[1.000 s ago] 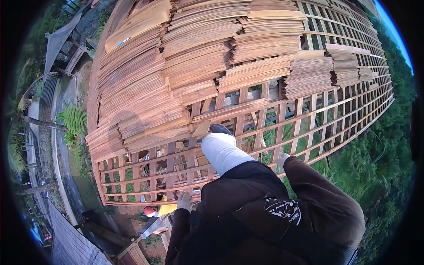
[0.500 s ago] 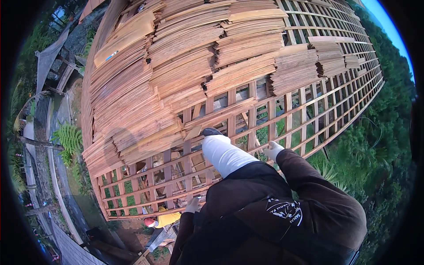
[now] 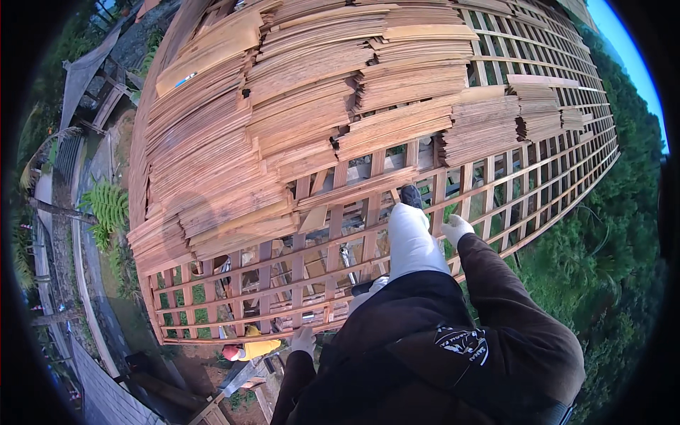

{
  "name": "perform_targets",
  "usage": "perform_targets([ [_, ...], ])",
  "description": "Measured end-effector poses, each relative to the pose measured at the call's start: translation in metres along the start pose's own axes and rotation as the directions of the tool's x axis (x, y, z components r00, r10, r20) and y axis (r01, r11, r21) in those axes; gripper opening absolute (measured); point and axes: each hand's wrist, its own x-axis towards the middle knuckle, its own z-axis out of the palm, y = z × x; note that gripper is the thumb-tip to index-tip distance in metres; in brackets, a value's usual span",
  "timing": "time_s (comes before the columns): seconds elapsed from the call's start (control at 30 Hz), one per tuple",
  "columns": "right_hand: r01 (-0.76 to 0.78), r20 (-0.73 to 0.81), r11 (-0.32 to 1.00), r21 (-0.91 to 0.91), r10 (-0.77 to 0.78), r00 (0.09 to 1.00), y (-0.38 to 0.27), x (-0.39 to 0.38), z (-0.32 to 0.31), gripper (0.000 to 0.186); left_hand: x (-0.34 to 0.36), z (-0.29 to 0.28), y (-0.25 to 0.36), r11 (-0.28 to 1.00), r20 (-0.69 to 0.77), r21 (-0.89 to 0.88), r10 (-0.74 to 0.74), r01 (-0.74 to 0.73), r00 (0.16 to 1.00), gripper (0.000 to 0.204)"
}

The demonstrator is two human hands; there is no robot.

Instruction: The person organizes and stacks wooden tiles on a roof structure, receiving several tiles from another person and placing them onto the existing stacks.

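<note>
I stand on a roof frame of wooden battens (image 3: 205,301) laid across rafters. My left hand (image 3: 303,340), in a pale glove, is low at the eave, its fingers curled over the lowest batten. Farther up to the right, my right hand (image 3: 457,229), also in a pale glove, closes on a batten beside my knee. Between the hands, my white-trousered leg (image 3: 409,241) reaches up the slope, a dark shoe (image 3: 411,195) at its end. Part of my other shoe (image 3: 363,287) shows lower down. Overlapping wooden shingles (image 3: 212,156) lie in thick rows above the bare battens.
Gaps between battens open onto timbers and ground below. Beneath the eave is a person in a yellow top (image 3: 261,346) and red headwear. A blue-and-white object (image 3: 185,80) lies on the shingles. Green trees (image 3: 567,269) fill the right; a path (image 3: 83,248) runs at left.
My raised foot is now farther right along the battens, and my other shoe has come into view. My right hand has shifted slightly right. The left hand stays near the eave.
</note>
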Motion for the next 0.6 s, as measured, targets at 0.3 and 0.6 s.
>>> perform_targets([
  [0.3,-0.057,0.171,0.674,0.736,-0.104,0.98,-0.183,0.043,0.051,0.051,0.011,0.21,0.151,0.31,0.593,0.526,0.533,-0.792,0.603,0.041],
  [0.6,-0.28,0.346,0.455,0.845,-0.067,0.936,-0.193,0.147,0.169,0.05,0.165,0.441,0.39,0.536,0.299,0.395,0.693,-0.746,0.656,0.037],
])
